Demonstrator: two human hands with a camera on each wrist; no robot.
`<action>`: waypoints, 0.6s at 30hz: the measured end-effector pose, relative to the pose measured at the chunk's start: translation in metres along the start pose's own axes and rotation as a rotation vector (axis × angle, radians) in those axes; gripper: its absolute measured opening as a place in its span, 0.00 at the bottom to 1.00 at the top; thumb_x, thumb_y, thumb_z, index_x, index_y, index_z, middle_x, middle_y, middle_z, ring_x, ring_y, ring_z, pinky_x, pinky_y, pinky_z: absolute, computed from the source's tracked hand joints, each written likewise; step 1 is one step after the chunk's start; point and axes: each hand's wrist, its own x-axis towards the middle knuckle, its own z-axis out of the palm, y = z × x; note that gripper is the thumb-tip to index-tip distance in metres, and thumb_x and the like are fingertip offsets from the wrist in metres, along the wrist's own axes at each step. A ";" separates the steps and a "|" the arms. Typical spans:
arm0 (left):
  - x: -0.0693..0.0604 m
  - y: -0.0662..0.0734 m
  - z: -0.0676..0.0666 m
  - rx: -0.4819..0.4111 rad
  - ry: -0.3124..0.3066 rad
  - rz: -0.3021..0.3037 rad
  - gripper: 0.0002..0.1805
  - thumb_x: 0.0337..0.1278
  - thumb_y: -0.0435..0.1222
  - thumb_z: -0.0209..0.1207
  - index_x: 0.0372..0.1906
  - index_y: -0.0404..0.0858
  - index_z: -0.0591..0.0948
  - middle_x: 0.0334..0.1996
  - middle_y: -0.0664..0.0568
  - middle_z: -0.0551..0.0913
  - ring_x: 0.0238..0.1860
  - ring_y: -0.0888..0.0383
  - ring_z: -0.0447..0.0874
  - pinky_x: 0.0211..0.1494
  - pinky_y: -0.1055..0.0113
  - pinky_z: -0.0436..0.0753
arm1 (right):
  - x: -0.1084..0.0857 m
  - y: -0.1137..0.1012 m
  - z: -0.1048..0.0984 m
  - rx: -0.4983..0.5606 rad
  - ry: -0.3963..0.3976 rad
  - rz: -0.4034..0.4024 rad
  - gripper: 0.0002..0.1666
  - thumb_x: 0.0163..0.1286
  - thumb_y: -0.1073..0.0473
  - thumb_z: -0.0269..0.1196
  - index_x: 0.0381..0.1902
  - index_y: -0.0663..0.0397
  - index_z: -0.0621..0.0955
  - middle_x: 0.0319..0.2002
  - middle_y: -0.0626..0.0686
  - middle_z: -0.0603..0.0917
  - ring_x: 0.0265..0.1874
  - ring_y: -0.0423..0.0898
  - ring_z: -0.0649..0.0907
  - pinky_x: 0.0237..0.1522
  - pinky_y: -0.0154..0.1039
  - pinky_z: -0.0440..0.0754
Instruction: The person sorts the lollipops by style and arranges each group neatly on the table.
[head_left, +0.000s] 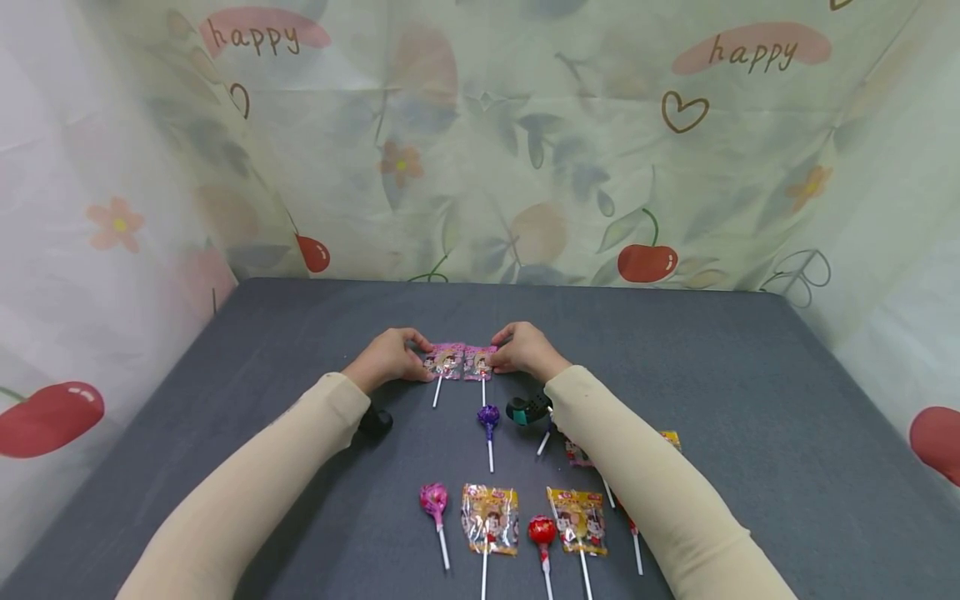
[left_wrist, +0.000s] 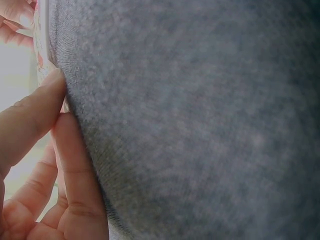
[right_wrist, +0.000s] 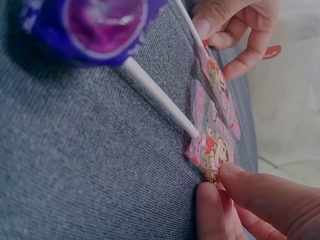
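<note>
Two flat lollipops in pink printed wrappers lie side by side toward the far middle of the table, sticks toward me. My left hand (head_left: 390, 357) pinches the outer edge of the left pink lollipop (head_left: 448, 358) between thumb and fingers. On the other side, my right hand (head_left: 528, 350) pinches the outer edge of the right pink lollipop (head_left: 478, 362); the right wrist view shows the thumb on its wrapper (right_wrist: 215, 150). Just nearer than these is a round purple lollipop (head_left: 488, 417), its head large in the right wrist view. The left wrist view shows mostly grey cloth.
Nearer on the grey table (head_left: 315, 533) lie a round pink lollipop (head_left: 433, 498), a round red lollipop (head_left: 542, 530) and two flat yellow-wrapped lollipops (head_left: 490, 517). Several more are partly hidden beneath the right sleeve (head_left: 660, 492). A printed curtain (head_left: 487, 167) stands behind the table.
</note>
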 end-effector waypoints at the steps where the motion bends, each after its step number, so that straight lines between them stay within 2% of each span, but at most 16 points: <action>1: 0.000 0.000 0.000 0.002 0.000 0.000 0.24 0.45 0.30 0.72 0.50 0.39 0.78 0.26 0.51 0.78 0.25 0.60 0.73 0.30 0.69 0.74 | 0.000 0.000 0.000 -0.001 0.000 0.002 0.21 0.59 0.72 0.68 0.51 0.64 0.76 0.40 0.59 0.77 0.25 0.42 0.81 0.33 0.34 0.83; 18: -0.001 0.001 -0.001 0.018 -0.001 0.002 0.24 0.45 0.31 0.72 0.50 0.40 0.78 0.27 0.50 0.78 0.26 0.60 0.73 0.29 0.69 0.73 | 0.001 0.000 0.001 0.017 0.009 0.010 0.22 0.59 0.72 0.67 0.51 0.65 0.76 0.43 0.61 0.78 0.26 0.43 0.81 0.35 0.35 0.84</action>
